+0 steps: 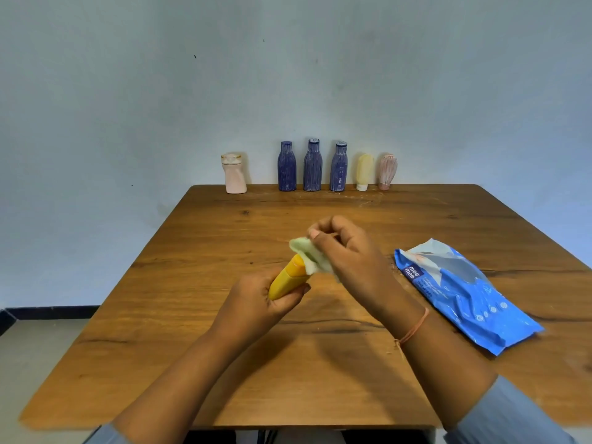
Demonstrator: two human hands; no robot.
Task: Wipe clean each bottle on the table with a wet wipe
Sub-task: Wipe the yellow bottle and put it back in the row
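My left hand (256,299) grips a yellow bottle (286,280) above the middle of the wooden table (192,347), its top tilted up and to the right. My right hand (349,251) pinches a pale green wet wipe (307,253) pressed against the bottle's top end. Along the table's far edge stand a pink bottle (234,173), three blue bottles (286,166) (313,165) (339,167), a cream tube (364,171) and a pinkish tube (387,170), all upright and marked with scribbles.
A blue wet-wipe pack (464,293) lies flat on the right side of the table, close to my right forearm. A pale wall rises right behind the row of bottles. Grey floor shows to the left of the table.
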